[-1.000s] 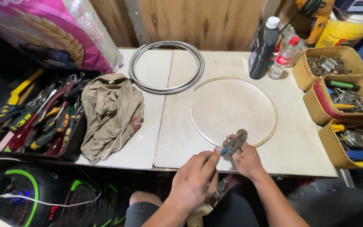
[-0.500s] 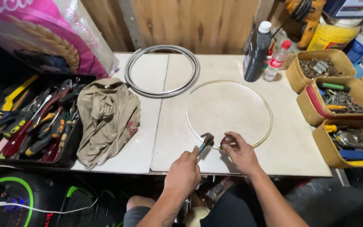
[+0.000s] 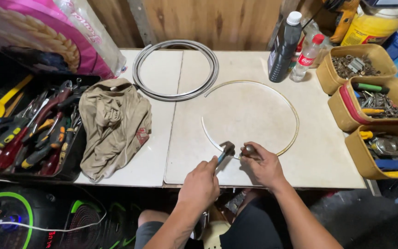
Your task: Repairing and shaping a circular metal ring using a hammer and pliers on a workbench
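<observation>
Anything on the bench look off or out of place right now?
Only small things: the thin metal hoop is an open loop, its ends apart at the upper left, and a crumpled tan rag lies beside the tool tray. Nothing spilled.

A big pink sack point(image 3: 38, 32) printed with golden biscuits fills the upper left of the frame. At upper right stand a dark bottle point(image 3: 284, 48) — white cap — a small clear bottle point(image 3: 306, 59) with red label, and a yellow jug point(image 3: 374, 28).

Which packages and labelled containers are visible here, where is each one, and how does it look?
Big bag: far left, pink, grain picture.
Dark bottle: far side of the table, tall, white cap.
Small bottle: beside it, clear, red label and cap.
Yellow jug: far right, labelled.
</observation>
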